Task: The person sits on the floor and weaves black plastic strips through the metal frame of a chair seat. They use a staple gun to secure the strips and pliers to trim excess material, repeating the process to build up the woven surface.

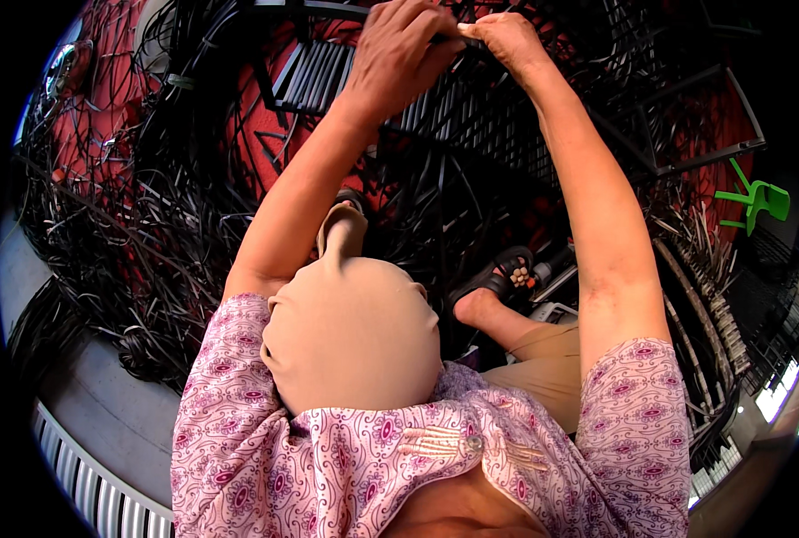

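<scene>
At the top of the head view my hands meet over a dark frame with weaving on it. My left hand [399,56] is closed, its fingers curled down and bunched toward the right hand. Thumb and fingers of my right hand [510,45] pinch together beside it. Between them is what looks like a dark strip, mostly hidden by the fingers. Below the hands spreads a black woven lattice [498,148]. Left of it, a row of parallel grey-black strips [314,76] lies across the frame, with gaps at its edge.
Tangled black strips [162,233] cover the red floor covering [260,148] on the left. A dark angular frame [731,134] and a small green chair [762,202] stand at the right. My sandalled foot [502,282] rests below the lattice. A beige rounded cloth shape [354,332] blocks the lower middle.
</scene>
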`<state>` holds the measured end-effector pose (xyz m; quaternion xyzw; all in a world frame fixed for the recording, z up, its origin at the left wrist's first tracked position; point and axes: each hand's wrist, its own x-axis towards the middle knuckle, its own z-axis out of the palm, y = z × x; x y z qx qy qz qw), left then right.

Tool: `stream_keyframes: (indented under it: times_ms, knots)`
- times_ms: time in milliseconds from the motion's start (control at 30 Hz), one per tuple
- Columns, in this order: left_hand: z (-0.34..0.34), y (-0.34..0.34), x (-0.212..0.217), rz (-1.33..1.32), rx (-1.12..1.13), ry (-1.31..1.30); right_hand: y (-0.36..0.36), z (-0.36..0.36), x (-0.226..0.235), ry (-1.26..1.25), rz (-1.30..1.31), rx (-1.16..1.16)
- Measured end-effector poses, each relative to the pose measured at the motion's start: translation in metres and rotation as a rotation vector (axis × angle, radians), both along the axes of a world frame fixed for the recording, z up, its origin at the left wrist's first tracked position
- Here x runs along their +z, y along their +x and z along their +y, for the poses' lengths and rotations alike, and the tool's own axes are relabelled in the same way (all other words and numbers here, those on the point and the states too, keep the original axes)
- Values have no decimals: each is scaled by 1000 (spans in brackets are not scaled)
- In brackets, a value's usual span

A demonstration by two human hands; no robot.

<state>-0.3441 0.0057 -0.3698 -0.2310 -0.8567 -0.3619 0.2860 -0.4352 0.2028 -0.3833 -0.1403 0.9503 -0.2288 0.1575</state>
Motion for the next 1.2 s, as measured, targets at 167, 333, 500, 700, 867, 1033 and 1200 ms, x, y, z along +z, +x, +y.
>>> stream_keyframes:
  times_ms: [167, 333, 500, 700, 867, 1033, 1200]
  knots:
    - [-2, 26, -40, -524, -67, 273, -8, -1, -1, -248, -185, -154]
    - [18, -19, -79, -315, -30, 326, -8, -6, 10, -283, -452, -295]
    - [23, -61, -87, -128, -66, -54, -3, -2, 13, -464, -468, -216]
    - [21, -74, -93, -98, -191, -214, -16, -6, 8, 28, 91, 303]
    - [27, -61, -101, -143, -85, -168, 9, -1, 23, 58, 327, -91]
    - [25, -62, -94, -125, -63, -247, 34, 9, 24, -148, 603, 87]
    - [13, -34, -62, -197, -50, -260, 31, 9, 16, -113, 577, 56]
